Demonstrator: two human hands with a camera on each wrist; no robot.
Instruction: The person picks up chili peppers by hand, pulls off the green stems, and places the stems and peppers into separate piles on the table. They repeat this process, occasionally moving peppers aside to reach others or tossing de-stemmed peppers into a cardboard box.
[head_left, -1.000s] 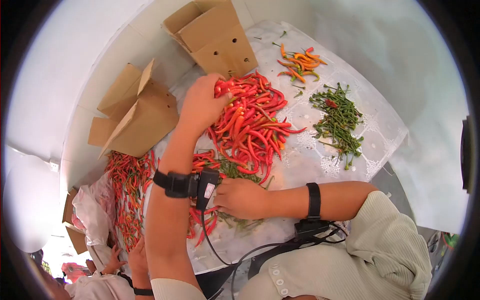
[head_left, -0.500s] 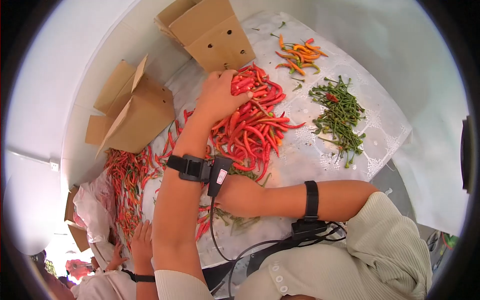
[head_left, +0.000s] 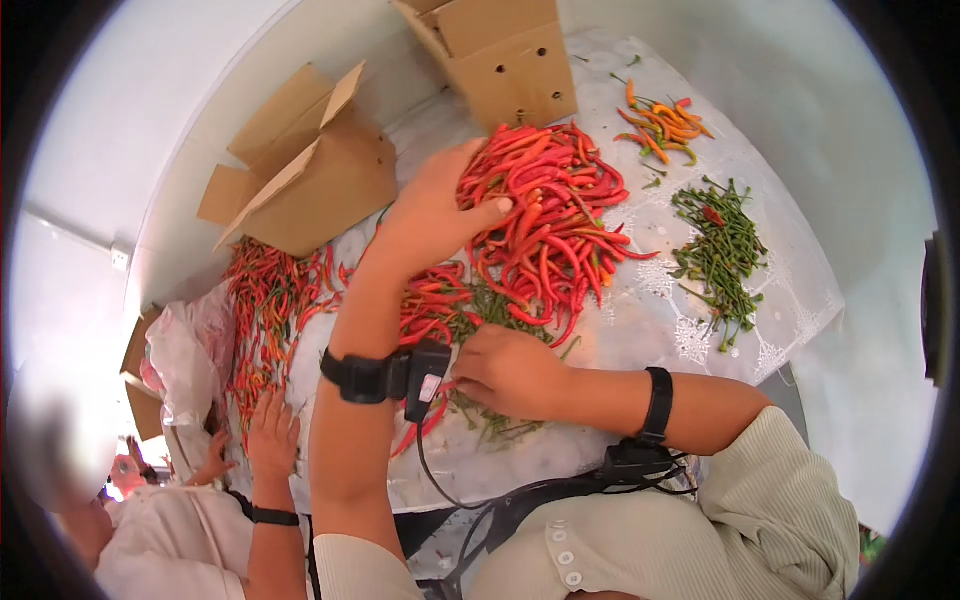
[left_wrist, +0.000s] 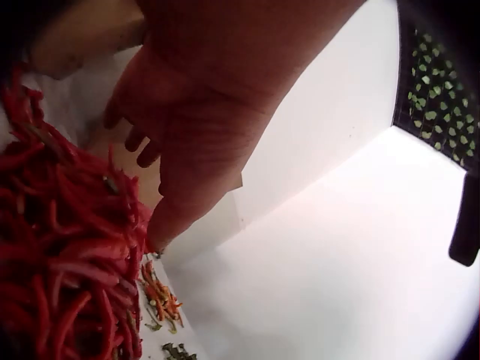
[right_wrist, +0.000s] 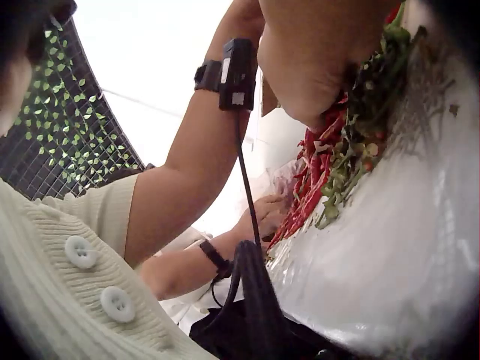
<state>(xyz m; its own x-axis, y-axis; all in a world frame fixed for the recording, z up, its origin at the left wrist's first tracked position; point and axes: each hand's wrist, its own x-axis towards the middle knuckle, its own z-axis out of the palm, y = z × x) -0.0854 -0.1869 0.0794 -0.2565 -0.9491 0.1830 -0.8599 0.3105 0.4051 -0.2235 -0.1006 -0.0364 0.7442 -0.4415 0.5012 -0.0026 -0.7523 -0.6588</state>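
My left hand (head_left: pixel 435 210) lies against the left side of a big heap of red chili peppers (head_left: pixel 550 215), thumb stretched over it. In the left wrist view its fingers (left_wrist: pixel 139 142) are loosely spread, with the thumb tip at the edge of the chilies (left_wrist: pixel 67 262). My right hand (head_left: pixel 515 372) is lower down, fingers bent over a smaller heap of red chilies (head_left: pixel 430 305) mixed with green stems (head_left: pixel 490 305). A red chili shows right at its fingertips; I cannot tell whether they pinch it, as the hand hides them in the right wrist view.
Two cardboard boxes, one open (head_left: pixel 320 190) and one with holes (head_left: pixel 515 75), stand behind the heap. Orange chilies (head_left: pixel 665 125) and a pile of green stems (head_left: pixel 720 250) lie to the right. At left, another person's hand (head_left: pixel 272 435) is beside more chilies (head_left: pixel 255 320).
The head view has shifted, so the table sits further right in it. My left hand stays at the big heap with its thumb more outstretched. The right hand remains over the small heap.
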